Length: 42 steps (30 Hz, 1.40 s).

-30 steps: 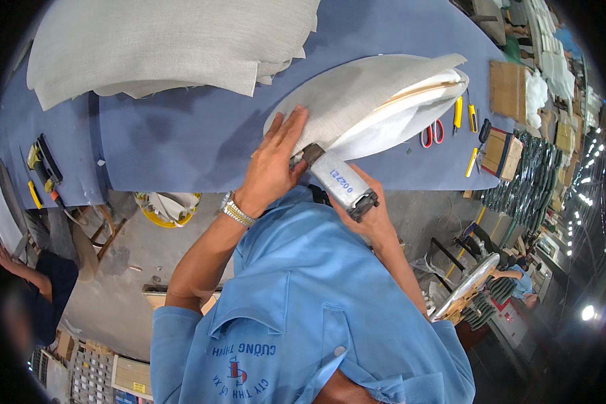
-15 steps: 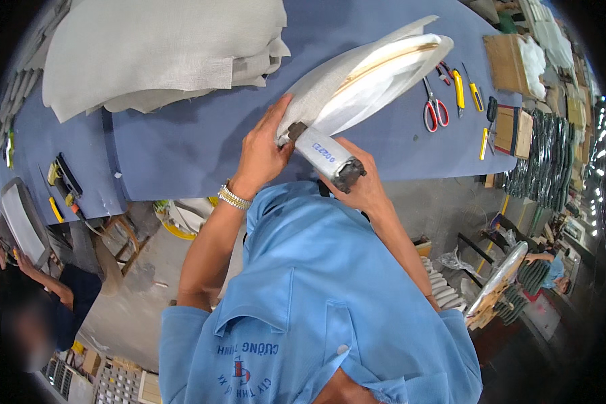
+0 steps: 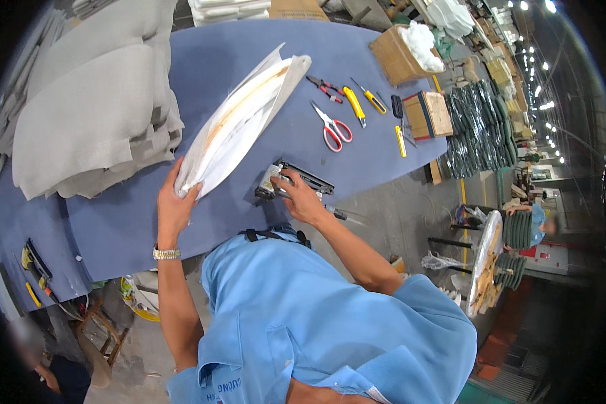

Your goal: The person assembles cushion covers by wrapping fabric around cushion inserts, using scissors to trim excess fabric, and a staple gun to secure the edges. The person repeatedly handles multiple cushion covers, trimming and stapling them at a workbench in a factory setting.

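My left hand (image 3: pixel 174 210) grips the lower end of a curved panel (image 3: pixel 241 128) wrapped in light grey fabric. White padding and a wooden edge strip show along its open side. The panel stands tilted on the blue table (image 3: pixel 347 161), its far end pointing up and right. My right hand (image 3: pixel 304 203) is closed on a staple gun (image 3: pixel 314 180) with a silver head and black magazine. The gun lies on its side at the table's near edge, to the right of the panel.
Red-handled scissors (image 3: pixel 331 128), red pliers (image 3: pixel 326 89), a yellow cutter (image 3: pixel 354 106) and a screwdriver (image 3: pixel 372 98) lie on the right. Grey fabric pieces (image 3: pixel 87 114) are piled at left, near a second staple gun (image 3: pixel 37 262). A person (image 3: pixel 64 377) sits at lower left.
The staple gun has come away from the panel and turned onto its side on the table at right. My left hand still grips the panel, now more upright. The view has turned rightward.
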Available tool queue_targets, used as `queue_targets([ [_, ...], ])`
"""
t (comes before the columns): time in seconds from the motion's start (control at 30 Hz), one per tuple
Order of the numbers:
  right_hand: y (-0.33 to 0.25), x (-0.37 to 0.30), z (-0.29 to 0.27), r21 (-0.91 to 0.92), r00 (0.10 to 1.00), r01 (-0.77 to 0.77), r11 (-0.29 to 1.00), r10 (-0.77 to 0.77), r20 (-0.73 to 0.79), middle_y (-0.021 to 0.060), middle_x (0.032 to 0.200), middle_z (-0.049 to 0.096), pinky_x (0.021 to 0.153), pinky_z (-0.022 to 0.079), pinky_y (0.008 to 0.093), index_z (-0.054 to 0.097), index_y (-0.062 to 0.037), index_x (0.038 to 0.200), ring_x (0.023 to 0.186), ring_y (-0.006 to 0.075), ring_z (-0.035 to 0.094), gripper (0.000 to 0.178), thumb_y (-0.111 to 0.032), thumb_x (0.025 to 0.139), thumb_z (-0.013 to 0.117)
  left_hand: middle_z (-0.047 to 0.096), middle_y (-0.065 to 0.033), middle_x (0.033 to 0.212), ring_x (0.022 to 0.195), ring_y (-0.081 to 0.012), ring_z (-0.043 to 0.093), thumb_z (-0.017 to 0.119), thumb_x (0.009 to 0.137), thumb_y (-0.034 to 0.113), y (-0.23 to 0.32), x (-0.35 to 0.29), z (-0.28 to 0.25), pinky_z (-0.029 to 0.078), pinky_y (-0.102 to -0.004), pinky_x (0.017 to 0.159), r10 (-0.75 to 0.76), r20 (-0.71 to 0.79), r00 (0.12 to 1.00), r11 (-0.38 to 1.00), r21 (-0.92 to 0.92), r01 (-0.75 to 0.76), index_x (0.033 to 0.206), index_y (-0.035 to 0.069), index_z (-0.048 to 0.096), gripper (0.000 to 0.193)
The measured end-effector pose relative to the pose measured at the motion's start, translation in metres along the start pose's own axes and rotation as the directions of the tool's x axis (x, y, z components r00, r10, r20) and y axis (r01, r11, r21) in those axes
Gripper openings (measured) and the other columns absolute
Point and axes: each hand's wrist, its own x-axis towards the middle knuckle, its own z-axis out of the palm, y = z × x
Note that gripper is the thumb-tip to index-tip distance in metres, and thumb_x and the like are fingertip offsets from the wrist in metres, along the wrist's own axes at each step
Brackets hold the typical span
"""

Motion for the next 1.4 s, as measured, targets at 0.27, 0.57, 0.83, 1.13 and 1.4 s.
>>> queue_targets([
  [0.27,0.127,0.054,-0.029,-0.105,0.98,-0.164,0.981,0.15,-0.13,0.0209,0.151,0.048,0.108,0.049,0.0485,0.051,-0.0358,0.151,0.131,0.0417,0.056,0.072,-0.003,0.09,0.068,0.055,-0.0205,0.152,0.141,-0.0344,0.052,0.084,0.079,0.013,-0.024,-0.029,0.028,0.041,-0.0399,0.117,0.152,-0.073,0.986,0.943,0.309,-0.122,0.153,0.006,0.048,0.083],
  [0.57,0.124,0.123,-0.159,0.436,0.904,0.027,0.899,0.164,-0.395,0.0164,0.117,0.07,0.082,0.056,0.0425,0.072,-0.0072,0.115,0.096,0.028,0.071,0.021,-0.01,0.094,0.067,0.036,-0.0189,0.165,0.155,-0.0418,0.028,0.082,0.066,-0.009,-0.058,-0.068,0.095,0.028,-0.0478,0.126,0.254,-0.13,0.959,0.781,0.612,-0.124,0.158,0.013,0.041,0.103],
  [0.83,0.123,0.121,-0.136,0.199,0.959,-0.183,0.963,0.219,-0.177,0.0172,0.094,0.06,0.078,0.051,0.0438,0.071,0.0025,0.087,0.088,0.0331,0.061,0.05,-0.047,0.086,0.079,0.034,-0.0212,0.166,0.154,-0.0474,0.026,0.078,0.066,-0.013,-0.062,-0.077,0.139,0.025,-0.0504,0.128,0.175,-0.241,0.955,0.715,0.698,0.045,0.157,0.011,0.041,0.101],
  [1.13,0.15,0.103,-0.101,0.551,0.942,-0.17,0.817,0.299,-0.152,0.0289,0.146,0.052,0.103,0.045,0.0418,0.068,0.0011,0.076,0.138,0.0356,0.05,0.036,-0.029,0.093,0.076,0.034,-0.0202,0.166,0.154,-0.0446,0.026,0.072,0.065,-0.016,-0.067,-0.081,0.14,0.025,-0.0522,0.128,0.208,-0.213,0.955,0.677,0.736,0.016,0.158,0.013,0.039,0.103],
  [1.4,0.149,0.096,-0.112,0.642,0.932,-0.109,0.758,0.302,-0.198,0.0319,0.149,0.051,0.109,0.044,0.0413,0.068,0.001,0.08,0.139,0.0392,0.052,0.036,-0.032,0.093,0.075,0.037,-0.0205,0.164,0.152,-0.0449,0.031,0.07,0.067,-0.015,-0.034,-0.078,0.125,0.031,-0.0476,0.126,0.108,-0.135,0.985,0.719,0.695,0.017,0.16,0.012,0.036,0.103],
])
